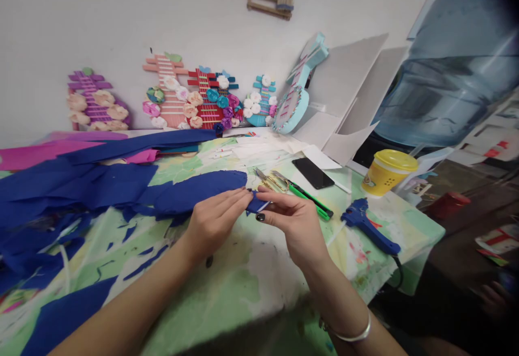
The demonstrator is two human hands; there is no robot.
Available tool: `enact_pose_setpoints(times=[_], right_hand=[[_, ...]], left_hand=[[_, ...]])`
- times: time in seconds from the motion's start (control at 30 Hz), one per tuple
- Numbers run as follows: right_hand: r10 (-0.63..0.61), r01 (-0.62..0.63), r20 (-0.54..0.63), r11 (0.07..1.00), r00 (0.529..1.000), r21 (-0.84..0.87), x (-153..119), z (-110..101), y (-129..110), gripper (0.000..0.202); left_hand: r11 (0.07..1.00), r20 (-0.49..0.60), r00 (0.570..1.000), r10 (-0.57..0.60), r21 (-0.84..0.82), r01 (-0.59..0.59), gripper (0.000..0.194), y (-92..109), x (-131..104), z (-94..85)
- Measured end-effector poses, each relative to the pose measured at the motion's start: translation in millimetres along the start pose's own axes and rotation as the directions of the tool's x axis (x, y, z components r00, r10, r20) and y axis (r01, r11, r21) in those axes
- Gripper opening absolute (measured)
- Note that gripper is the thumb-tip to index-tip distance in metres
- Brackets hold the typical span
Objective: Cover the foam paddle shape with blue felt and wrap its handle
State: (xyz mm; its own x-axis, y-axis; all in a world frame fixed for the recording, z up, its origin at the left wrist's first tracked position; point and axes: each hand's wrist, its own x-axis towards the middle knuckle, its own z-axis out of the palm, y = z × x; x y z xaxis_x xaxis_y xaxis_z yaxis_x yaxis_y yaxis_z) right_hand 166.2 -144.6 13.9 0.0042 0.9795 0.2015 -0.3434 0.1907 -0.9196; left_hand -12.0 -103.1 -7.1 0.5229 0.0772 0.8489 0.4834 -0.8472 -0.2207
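A lute-shaped craft piece covered in dark blue paper (194,191) lies on the table, its rounded body to the left and its narrow end to the right. My left hand (217,218) rests over the narrow part, fingers close together and pressed onto it; its thumb is hidden. At the tip, my right hand (298,218) pinches the blue end between thumb and fingers, where a pale edge shows. Just beyond my hands lie gold-handled scissors (272,180) and a green and black utility knife (312,200).
Blue paper sheets (101,186) and scraps spread across the left. To the right are a black phone (313,173), a blue glue gun (371,226) and a yellow cup (387,175). Decorated craft instruments (206,99) lean on the wall. A large water bottle (454,75) stands right.
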Motion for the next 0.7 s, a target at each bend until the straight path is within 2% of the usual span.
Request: enact_pose_setpoints(times=[0.13, 0.27, 0.4, 0.47, 0.57, 0.63, 0.7], right_hand=[[0.068, -0.068, 0.001, 0.997, 0.998, -0.039, 4, -3, -6, 0.029], [0.108, -0.105, 0.041, 0.993, 0.993, -0.058, 8, -10, -13, 0.026], [0.062, -0.061, 0.010, 0.995, 0.998, -0.084, 20, -22, -24, 0.022], [-0.015, 0.009, -0.053, 0.994, 0.998, -0.107, 28, -28, -29, 0.021], [-0.092, 0.074, -0.137, 0.989, 0.986, -0.129, 43, -33, -33, 0.020], [-0.111, 0.088, -0.148, 0.984, 0.983, -0.154, 52, -32, -32, 0.018], [-0.144, 0.121, -0.114, 0.976, 0.983, -0.182, 60, -30, -28, 0.016]], left_hand=[[1.000, -0.001, 1.000, -0.006, -0.019, 0.006, 0.034, 0, 0, -0.3], [0.999, 0.045, 0.999, -0.022, -0.030, 0.023, 0.036, -2, -1, -0.4], [0.997, 0.032, 0.997, -0.071, -0.024, 0.071, 0.036, -7, 2, -6.5], [0.994, -0.005, 0.994, -0.106, 0.014, 0.106, 0.037, -12, 8, -13.5], [0.972, -0.122, 0.976, -0.181, 0.128, 0.196, 0.030, -19, 25, -28.4], [0.941, -0.198, 0.950, -0.240, 0.195, 0.278, 0.021, -23, 43, -39.6], [0.905, -0.238, 0.911, -0.337, 0.186, 0.383, 0.015, -29, 62, -50.3]])
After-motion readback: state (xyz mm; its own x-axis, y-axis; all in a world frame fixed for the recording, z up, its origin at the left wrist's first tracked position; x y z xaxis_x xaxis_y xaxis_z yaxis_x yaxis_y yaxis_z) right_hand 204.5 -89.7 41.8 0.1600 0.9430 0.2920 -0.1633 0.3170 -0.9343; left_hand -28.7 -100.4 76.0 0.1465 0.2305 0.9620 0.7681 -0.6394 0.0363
